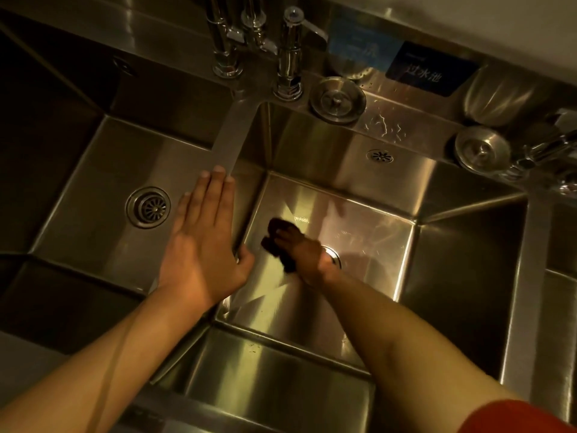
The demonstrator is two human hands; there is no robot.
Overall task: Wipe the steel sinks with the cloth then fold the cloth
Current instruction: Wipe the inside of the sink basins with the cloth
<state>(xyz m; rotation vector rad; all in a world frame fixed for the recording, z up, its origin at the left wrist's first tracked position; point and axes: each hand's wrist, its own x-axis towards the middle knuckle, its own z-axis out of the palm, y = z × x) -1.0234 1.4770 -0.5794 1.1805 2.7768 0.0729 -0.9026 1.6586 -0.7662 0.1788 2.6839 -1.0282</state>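
Cloth (279, 243), dark and bunched, lies on the floor of the middle sink (462, 245), toward its left wall and just left of the drain (331, 256). The right hand (307, 257) presses down on it, fingers spread over the wad; the picture is blurred there, so whether they curl round the cloth I cannot tell. The left hand (203, 242) lies flat with straight fingers on the divider (229, 135) between the left and middle sinks, holding nothing, seemingly bracing the body.

By my judgement the wiping step is in hand, on the floor of the middle basin. The next move calls for strokes across the rest of that floor, then up the walls and into the corners, with the cloth kept flat enough to cover ground. Folding waits until the sinks are done.

The middle sink holds only the cloth and the hand. The left sink (93, 189) holds nothing loose; its drain (148, 207) shows open. A third sink shows only a sliver at the right edge. On the back ledge sit two strainer plugs (337, 100), one behind the middle sink's back wall and one (482, 150) near its right back corner, beside the taps (288, 51).
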